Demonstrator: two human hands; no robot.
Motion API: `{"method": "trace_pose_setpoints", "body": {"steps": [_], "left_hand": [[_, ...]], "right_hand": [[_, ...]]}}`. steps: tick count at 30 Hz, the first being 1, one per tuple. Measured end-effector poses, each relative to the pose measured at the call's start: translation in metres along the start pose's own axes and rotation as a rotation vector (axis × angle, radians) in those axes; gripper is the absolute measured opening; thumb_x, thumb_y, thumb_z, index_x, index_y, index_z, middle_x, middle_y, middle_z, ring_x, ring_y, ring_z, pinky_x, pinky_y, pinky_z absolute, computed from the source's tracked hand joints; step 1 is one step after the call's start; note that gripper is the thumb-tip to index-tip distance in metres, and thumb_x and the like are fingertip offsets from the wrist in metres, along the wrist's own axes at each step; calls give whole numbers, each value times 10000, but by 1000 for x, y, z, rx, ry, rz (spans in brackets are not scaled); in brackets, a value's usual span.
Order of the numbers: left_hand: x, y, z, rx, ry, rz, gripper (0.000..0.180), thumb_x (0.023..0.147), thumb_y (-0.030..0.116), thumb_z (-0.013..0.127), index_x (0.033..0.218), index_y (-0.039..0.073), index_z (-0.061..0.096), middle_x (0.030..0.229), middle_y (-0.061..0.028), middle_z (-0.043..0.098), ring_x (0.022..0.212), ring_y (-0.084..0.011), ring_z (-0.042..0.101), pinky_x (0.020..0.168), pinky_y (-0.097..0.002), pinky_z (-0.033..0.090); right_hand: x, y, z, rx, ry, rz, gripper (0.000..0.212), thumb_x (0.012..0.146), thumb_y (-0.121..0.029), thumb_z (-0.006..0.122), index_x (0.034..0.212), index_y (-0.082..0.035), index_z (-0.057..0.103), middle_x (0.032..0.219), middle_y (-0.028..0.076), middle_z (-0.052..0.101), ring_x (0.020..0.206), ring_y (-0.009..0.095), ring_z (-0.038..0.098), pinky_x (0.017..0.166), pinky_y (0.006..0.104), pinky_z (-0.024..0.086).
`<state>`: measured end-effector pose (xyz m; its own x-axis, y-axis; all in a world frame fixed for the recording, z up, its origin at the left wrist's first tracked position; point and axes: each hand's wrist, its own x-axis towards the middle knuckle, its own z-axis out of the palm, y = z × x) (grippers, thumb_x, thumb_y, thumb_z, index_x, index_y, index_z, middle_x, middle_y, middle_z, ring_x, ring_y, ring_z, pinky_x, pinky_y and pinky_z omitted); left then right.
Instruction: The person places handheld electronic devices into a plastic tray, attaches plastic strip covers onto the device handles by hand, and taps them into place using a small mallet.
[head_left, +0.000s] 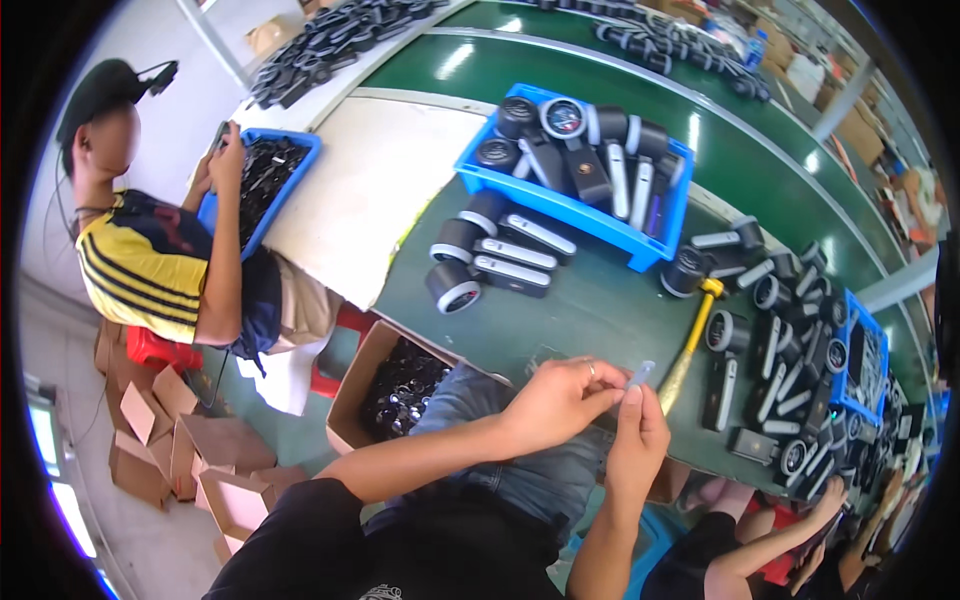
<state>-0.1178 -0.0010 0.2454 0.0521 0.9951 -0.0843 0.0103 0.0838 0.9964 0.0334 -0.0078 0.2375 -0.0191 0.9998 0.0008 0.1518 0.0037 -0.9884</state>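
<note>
My left hand (562, 402), with a ring on one finger, and my right hand (640, 432) meet above my lap at the table's near edge. Between their pinched fingertips is a small, thin, pale grey strip (643, 371), too small to name surely. Both hands are closed on it, and its lower end is hidden by the fingers. Just beyond the right hand a yellow mallet (692, 345) lies on the green table (590, 315). Several black devices with round heads and grey-faced handles (515, 260) lie on the table ahead and to the left.
A blue crate (560, 214) full of similar devices stands ahead; more devices (770, 360) spread to the right. An open cardboard box (346, 405) of shiny black parts sits by my leg. At left, a person (150, 250) works over a blue bin (308, 150). Other people's arms (775, 545) show at lower right.
</note>
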Motion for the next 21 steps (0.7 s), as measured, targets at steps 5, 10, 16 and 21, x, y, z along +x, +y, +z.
{"method": "trace_pose_setpoints", "body": {"steps": [5, 10, 16, 21], "left_hand": [[-15, 10, -49, 765, 304, 601, 235, 869, 62, 777, 1103, 63, 756, 1112, -116, 736, 995, -302, 706, 886, -419, 557], [-17, -2, -126, 1057, 718, 449, 552, 745, 107, 901, 1228, 96, 636, 1280, -168, 548, 1220, -392, 541, 1020, -471, 482], [-21, -30, -150, 764, 716, 329, 450, 810, 99, 860, 1188, 69, 617, 1266, -157, 589, 1136, -345, 659, 921, -428, 563], [-40, 6, -141, 737, 586, 171, 187, 876, 158, 791, 998, 28, 735, 1092, -128, 708, 847, -251, 708, 748, -343, 567]], "right_hand": [[-2, -7, 3, -29, 234, -73, 283, 1131, -250, 485, 1171, -8, 627, 828, -6, 594, 718, 66, 549, 622, 211, 443], [-8, 8, -21, -203, 217, -63, 276, 1134, -257, 471, 1120, -18, 608, 783, -20, 501, 692, 61, 455, 605, 232, 381], [0, -12, 14, -283, -44, -201, 209, 1069, -150, 568, 1121, 32, 656, 810, 80, 561, 696, 167, 545, 656, 294, 451], [0, -18, 6, -268, -80, -60, 309, 1053, -98, 583, 1339, 2, 649, 832, 38, 626, 692, 90, 523, 622, 254, 418]]}}
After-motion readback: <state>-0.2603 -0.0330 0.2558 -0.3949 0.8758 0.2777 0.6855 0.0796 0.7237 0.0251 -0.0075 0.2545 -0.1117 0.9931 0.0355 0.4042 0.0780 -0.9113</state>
